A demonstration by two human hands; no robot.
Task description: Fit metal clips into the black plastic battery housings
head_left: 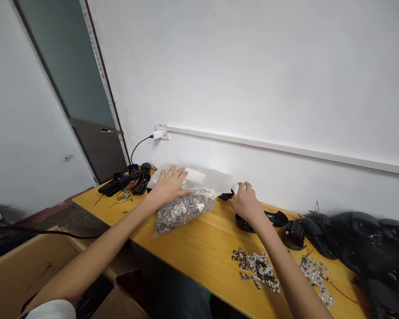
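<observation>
Bag: we find a clear plastic bag (182, 212) of small metal pieces lying across the back edge of the yellow wooden worktop (199, 248).
Left hand: our left hand (169, 186) rests flat on the bag, fingers spread, not clamped.
Right hand: our right hand (248, 204) is open, just beside the bag, above a round black shell (244, 223).
Front edge: 2 piles of loose metal pieces (254, 268) lie toward the right.
Left end: black housings (115, 185) and coloured wires (126, 193) sit there.
Right end: larger black casings (362, 239) crowd together.

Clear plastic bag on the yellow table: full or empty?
Bag partly full: silver metal pieces heap at its near end; flat far end under the left hand shows none.
</observation>
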